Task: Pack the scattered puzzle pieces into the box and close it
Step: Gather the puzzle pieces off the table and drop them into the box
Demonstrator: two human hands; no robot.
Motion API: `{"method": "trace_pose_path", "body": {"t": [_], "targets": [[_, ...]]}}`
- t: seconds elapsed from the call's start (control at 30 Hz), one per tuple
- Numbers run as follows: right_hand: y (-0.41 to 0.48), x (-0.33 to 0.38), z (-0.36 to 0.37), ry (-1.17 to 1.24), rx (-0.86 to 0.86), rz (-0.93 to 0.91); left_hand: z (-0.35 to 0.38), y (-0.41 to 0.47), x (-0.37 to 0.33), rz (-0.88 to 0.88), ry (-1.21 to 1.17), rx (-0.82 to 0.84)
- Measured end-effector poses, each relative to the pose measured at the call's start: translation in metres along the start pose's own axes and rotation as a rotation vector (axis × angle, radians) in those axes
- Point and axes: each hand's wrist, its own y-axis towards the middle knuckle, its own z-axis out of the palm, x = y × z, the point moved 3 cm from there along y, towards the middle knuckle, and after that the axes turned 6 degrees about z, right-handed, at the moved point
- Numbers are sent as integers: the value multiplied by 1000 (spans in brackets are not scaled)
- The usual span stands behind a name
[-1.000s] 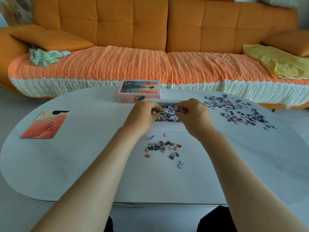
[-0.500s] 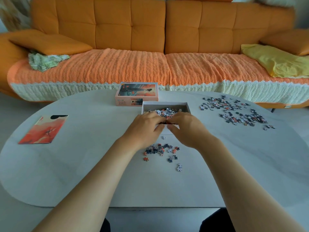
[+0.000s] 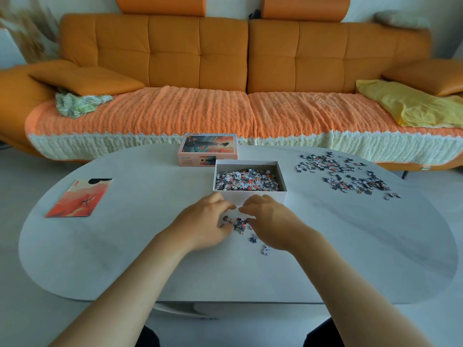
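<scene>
Around: picture card point(image 3: 79, 198) lies at the worktop's point(image 3: 125, 246) left; box lid point(image 3: 208, 150) sits just behind the box's left corner; scattered pieces point(image 3: 348, 175) are spread far right.
Left hand point(image 3: 205, 221): grip curled narrow, cupping the near heap point(image 3: 239, 224) from its left.
Right hand point(image 3: 270, 221): grip curled likewise, on the heap's right.
Box point(image 3: 279, 196): open, just beyond both hands, partly filled with packed pieces point(image 3: 246, 180).

The left hand point(image 3: 204, 222) and right hand point(image 3: 271, 221) are bare; dark clothing point(image 3: 323, 334) covers the knees.

White box point(image 3: 250, 197) open, part-filled with pieces. Its lid point(image 3: 208, 152) lies flat behind-left, possibly touching. Loose pieces: big spread point(image 3: 345, 175) to the right, small cluster point(image 3: 239, 224) in front.
</scene>
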Motion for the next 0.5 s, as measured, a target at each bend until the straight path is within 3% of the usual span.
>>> {"method": "trace_pose_path", "body": {"t": [0.1,0.37,0.5], "targets": [[-4,2,3,-21,38,-21,7,-11,4,-21,23,129],[-28,-5,-24,218,35,121,5,-17,-3,-15,-154,107],[-40,-14,-32,131,208,222,-1,-21,9,-52,-72,147]]}}
